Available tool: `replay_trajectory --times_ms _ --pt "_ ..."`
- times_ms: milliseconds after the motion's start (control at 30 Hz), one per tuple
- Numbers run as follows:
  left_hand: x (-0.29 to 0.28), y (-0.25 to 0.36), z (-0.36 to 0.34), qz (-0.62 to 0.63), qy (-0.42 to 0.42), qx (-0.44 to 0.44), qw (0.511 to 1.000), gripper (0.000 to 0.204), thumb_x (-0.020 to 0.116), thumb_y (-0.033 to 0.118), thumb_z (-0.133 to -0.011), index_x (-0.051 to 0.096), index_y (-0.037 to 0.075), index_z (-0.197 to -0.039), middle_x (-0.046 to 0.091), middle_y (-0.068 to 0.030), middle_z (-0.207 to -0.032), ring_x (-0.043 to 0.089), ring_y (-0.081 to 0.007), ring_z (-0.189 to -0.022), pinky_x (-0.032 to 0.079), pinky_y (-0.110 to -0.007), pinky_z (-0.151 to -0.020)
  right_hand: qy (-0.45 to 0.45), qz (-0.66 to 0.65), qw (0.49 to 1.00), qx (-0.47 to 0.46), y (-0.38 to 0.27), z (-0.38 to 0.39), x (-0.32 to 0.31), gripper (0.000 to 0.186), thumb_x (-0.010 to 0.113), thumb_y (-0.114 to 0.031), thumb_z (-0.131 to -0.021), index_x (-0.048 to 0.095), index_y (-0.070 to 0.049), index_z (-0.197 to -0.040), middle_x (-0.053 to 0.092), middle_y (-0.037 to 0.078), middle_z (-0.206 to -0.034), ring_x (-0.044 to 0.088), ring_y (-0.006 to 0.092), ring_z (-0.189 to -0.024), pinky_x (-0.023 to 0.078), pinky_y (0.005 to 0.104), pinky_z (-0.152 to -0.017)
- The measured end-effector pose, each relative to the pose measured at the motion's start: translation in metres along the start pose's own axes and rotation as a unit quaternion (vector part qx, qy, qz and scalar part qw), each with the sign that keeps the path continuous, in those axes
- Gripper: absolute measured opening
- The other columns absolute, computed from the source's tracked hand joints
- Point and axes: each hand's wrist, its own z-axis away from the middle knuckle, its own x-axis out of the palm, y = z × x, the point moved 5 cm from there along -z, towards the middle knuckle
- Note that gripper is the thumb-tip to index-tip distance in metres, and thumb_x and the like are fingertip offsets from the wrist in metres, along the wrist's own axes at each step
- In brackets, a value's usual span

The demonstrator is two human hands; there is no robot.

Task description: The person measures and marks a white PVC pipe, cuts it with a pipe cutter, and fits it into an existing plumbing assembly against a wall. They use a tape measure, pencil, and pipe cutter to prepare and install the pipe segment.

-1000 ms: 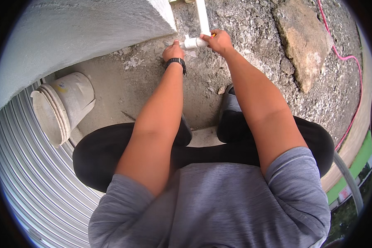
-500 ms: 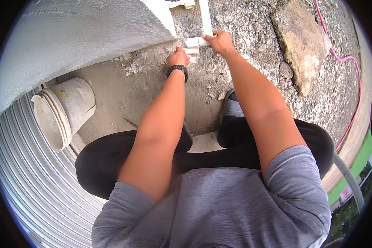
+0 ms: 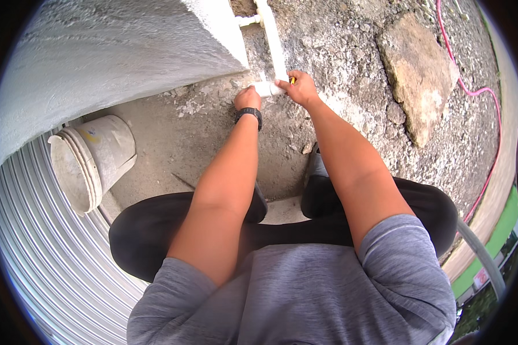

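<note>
left hand (image 3: 248, 100) has moved up to the left end of the white fitting (image 3: 263, 89); its hold cannot be told. right hand (image 3: 300, 89) grasps the fitting's other end, white pipe (image 3: 275, 49) extending beyond that grip.

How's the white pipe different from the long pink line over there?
The white pipe is thick, but the pink line is skinny. The white pipe runs mostly straight; the pink line curves. The right hand grips the white pipe at its corner; neither hand touches the pink line. Both are long.
</note>
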Motion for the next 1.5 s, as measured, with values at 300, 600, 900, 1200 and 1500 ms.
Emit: replay_trajectory --times_ms 300,600,900,1200,1500 --pt "-0.001 -0.001 0.004 0.007 -0.026 -0.003 1.000 0.033 0.066 0.018 -0.095 0.069 -0.005 -0.117 0.069 -0.0191 -0.117 0.069 -0.0293 -0.100 0.059 -0.041 -0.078 -0.027 -0.035 0.999 0.018 0.016 -0.004 0.006 0.063 0.088 -0.042 -0.074 0.070 0.002 -0.116 0.075 0.019 -0.097 0.073 0.0269 -0.090 0.056 0.0362 -0.084" --pt "-0.006 -0.005 0.003 -0.022 -0.014 0.028 0.999 0.029 0.062 0.016 -0.092 0.074 -0.004 -0.110 0.074 -0.0188 -0.105 0.072 -0.0278 -0.092 0.059 -0.038 -0.076 -0.032 -0.016 0.999 0.032 0.014 0.001 0.006 0.064 0.089 -0.043 -0.072 0.070 0.004 -0.111 0.075 0.018 -0.091 0.074 0.0263 -0.086 0.057 0.0360 -0.081" --pt "-0.011 0.008 0.023 -0.059 -0.028 0.011 0.998 0.033 0.057 -0.001 -0.089 0.072 0.001 -0.118 0.072 -0.0187 -0.121 0.070 -0.0274 -0.112 0.053 -0.035 -0.097 -0.034 -0.007 0.999 0.003 0.013 -0.007 0.013 0.061 0.088 -0.034 -0.079 0.065 0.010 -0.115 0.073 0.017 -0.092 0.073 0.0210 -0.073 0.062 0.0304 -0.068" --pt "-0.011 -0.008 0.006 0.002 -0.025 0.032 0.999 0.033 0.059 -0.001 -0.090 0.069 -0.002 -0.121 0.072 -0.0160 -0.112 0.071 -0.0220 -0.096 0.057 -0.032 -0.081 -0.023 0.006 0.999 0.028 0.017 -0.009 0.019 0.072 0.088 -0.045 -0.074 0.069 0.008 -0.119 0.073 0.025 -0.108 0.072 0.0337 -0.103 0.055 0.0388 -0.092" --pt "-0.014 -0.003 0.006 -0.066 -0.019 0.043 0.997 0.034 0.059 -0.003 -0.088 0.071 -0.003 -0.119 0.073 -0.0163 -0.111 0.072 -0.0214 -0.096 0.057 -0.032 -0.079 -0.034 -0.003 0.999 0.033 0.017 -0.010 0.019 0.067 0.088 -0.041 -0.075 0.070 0.006 -0.119 0.074 0.024 -0.107 0.073 0.0323 -0.101 0.056 0.0385 -0.091"
